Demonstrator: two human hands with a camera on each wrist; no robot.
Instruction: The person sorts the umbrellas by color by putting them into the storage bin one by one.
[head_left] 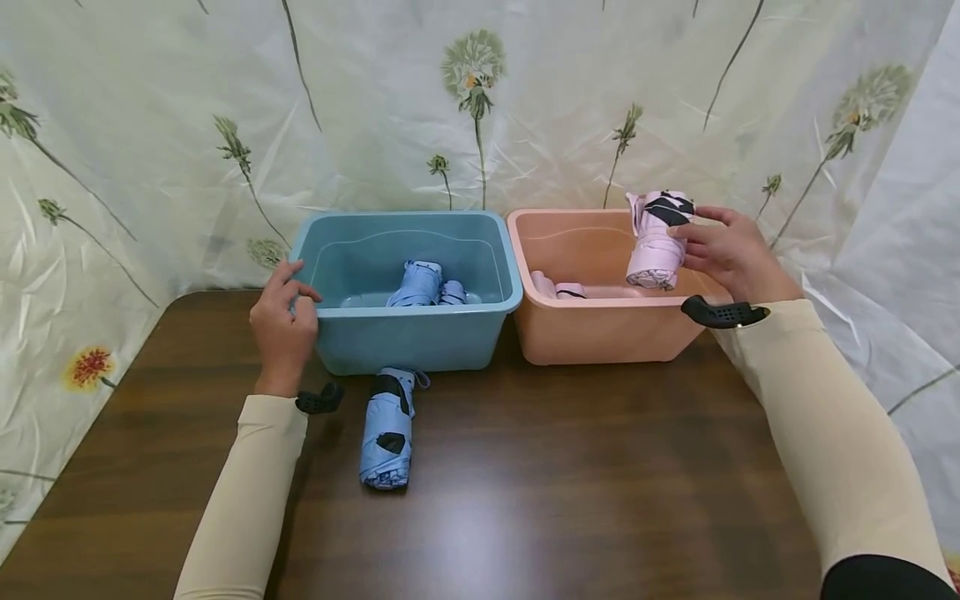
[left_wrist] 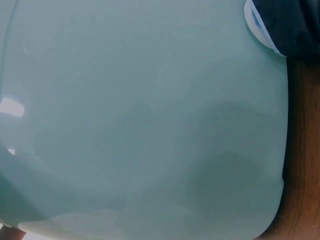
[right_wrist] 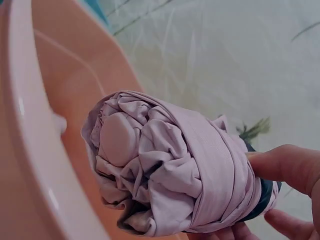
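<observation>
My right hand (head_left: 738, 254) holds a folded pink umbrella (head_left: 656, 254) with black patches above the right part of a peach bin (head_left: 607, 333). In the right wrist view, the gathered cloth end of the umbrella (right_wrist: 145, 160) faces the camera, and fingers grip its far part. My left hand (head_left: 285, 329) grips the left rim of a blue bin (head_left: 408, 337), with its fingers over the edge. The left wrist view shows mostly the outer wall of the blue bin (left_wrist: 150, 125); the fingers are out of sight there. A folded blue umbrella (head_left: 387, 433) lies on the table before the blue bin.
Folded blue umbrellas (head_left: 418, 283) lie inside the blue bin, and pink ones (head_left: 555, 287) inside the peach bin, partly hidden by the front wall. Both bins stand side by side on a brown wooden table (head_left: 555, 483). A flowered cloth (head_left: 375, 108) hangs behind.
</observation>
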